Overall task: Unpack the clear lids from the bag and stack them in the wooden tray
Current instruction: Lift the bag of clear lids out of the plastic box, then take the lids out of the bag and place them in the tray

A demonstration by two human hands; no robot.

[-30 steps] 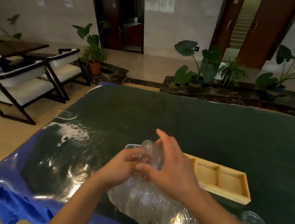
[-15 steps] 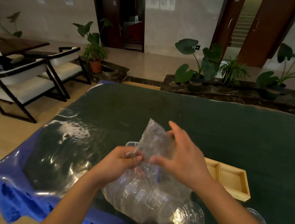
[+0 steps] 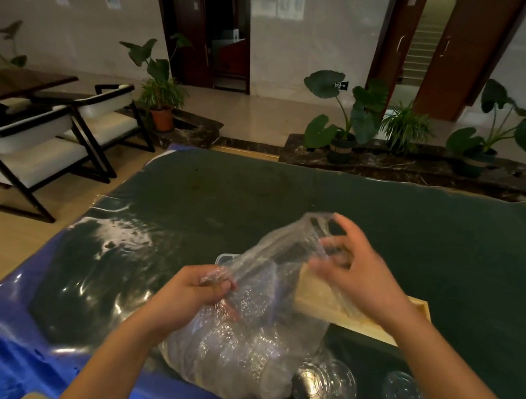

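A clear plastic bag packed with a stack of clear lids lies on the table in front of me. My left hand pinches the bag's near edge at its mouth. My right hand grips the far edge and holds the mouth spread wide. The wooden tray sits behind the bag, partly hidden by my right hand and the plastic. Two loose clear lids rest on the table to the right of the bag.
The table has a dark green cloth under shiny clear film, over a blue cover at the left edge. A small blue-rimmed object peeks out behind the bag. Chairs and potted plants stand beyond.
The bag's twisted top has come undone. My hands have moved apart, the right one up and to the right, and the mouth now stands open.
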